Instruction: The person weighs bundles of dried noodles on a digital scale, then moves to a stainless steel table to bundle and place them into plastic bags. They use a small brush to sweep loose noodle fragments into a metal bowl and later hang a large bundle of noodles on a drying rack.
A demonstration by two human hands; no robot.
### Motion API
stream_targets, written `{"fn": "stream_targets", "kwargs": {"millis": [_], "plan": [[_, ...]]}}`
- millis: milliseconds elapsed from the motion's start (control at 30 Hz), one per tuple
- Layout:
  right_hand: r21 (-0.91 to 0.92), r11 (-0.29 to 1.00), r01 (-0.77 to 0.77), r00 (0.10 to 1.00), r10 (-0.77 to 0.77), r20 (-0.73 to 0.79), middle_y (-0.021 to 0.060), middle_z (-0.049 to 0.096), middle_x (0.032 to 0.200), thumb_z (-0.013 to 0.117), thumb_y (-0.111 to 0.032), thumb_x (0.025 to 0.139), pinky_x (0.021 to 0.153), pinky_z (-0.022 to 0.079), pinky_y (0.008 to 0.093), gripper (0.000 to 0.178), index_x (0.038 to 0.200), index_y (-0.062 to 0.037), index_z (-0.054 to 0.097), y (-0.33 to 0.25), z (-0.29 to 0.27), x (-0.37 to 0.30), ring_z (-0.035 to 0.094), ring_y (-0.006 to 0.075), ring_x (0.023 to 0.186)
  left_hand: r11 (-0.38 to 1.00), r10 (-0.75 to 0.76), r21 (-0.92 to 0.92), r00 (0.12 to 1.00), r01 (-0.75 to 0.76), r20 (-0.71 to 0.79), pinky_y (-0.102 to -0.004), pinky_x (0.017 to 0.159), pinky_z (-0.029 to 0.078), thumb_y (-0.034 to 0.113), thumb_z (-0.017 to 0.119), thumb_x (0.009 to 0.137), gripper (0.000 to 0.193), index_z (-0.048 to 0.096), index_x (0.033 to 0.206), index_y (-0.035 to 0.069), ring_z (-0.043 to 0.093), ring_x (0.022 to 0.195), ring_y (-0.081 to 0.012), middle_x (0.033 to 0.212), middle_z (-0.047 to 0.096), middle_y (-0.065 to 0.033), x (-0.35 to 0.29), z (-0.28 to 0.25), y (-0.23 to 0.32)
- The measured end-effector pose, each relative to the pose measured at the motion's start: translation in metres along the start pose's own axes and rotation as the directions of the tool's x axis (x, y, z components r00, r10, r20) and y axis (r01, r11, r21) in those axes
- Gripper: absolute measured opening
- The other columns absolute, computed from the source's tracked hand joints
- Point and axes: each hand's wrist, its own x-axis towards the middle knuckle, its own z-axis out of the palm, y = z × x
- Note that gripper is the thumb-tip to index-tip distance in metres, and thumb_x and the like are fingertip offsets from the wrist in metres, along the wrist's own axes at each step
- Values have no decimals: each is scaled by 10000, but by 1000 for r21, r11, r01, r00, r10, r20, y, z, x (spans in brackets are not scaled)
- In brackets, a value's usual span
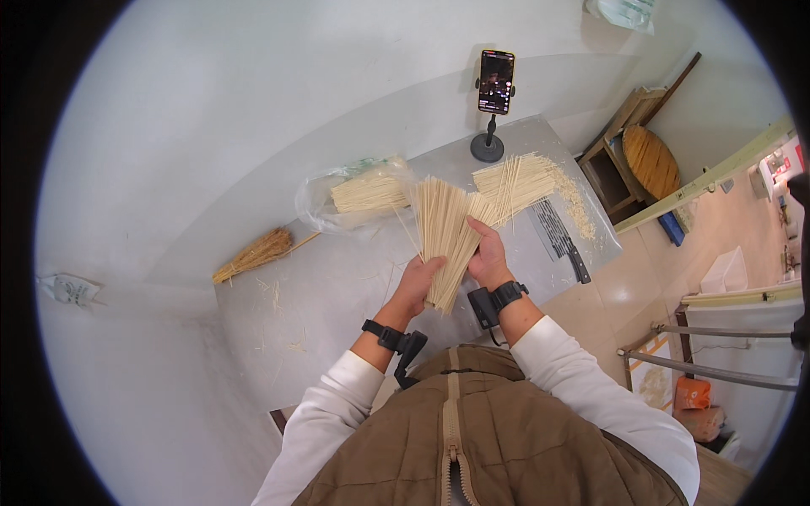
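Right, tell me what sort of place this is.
Likely a food-prep workroom: a grey worktable holds thin noodle-like sticks, a broad-bladed knife and a straw brush.

White walls [211, 110] rise beside a grey metal table [329, 270]. To the right, pale tiles cover the floor [620, 295], and a wooden stand [599, 175] is near the wall with a round wooden board [651, 160]. Grey metal rails [717, 372] reach in at lower right. The light is soft.
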Motion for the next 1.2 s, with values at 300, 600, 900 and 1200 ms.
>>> {"fn": "stream_targets", "kwargs": {"millis": [300,600,900,1200], "plan": [[-10,1000,-13,995,14,100,161,688,1233,576,-167,1022,999,551,443,351,1319,18,593,-2,-2,-6,680,311,1115,999,20,49,998,-23,58,-341,810,597,195,617,1028,348,600,1303,-18,726,933,-191,1130,724,-106,-4,-2,2],[157,987,-46,994,29,109,188,676,1291,455,-436,1080,1068,496,492,530,1348,1,590,-3,11,-16,646,356,1182,947,226,229,974,-227,33,-325,873,564,98,643,978,392,591,1343,-34,706,990,-191,1205,704,-109,0,-3,-10],[199,977,-71,995,55,84,225,639,1338,383,-796,977,1058,483,486,928,1412,7,550,8,3,-19,628,358,1167,859,40,480,959,-177,281,-332,877,560,167,697,956,586,379,1416,-7,670,1043,-201,1219,626,-113,-9,-2,1],[38,996,-81,958,67,278,234,563,1389,357,-769,1005,1090,467,494,911,1479,5,446,2,30,-52,565,366,1270,924,54,333,928,-187,370,-340,675,577,52,718,847,487,443,1247,14,655,697,-185,968,605,-78,-41,1,21]]}}
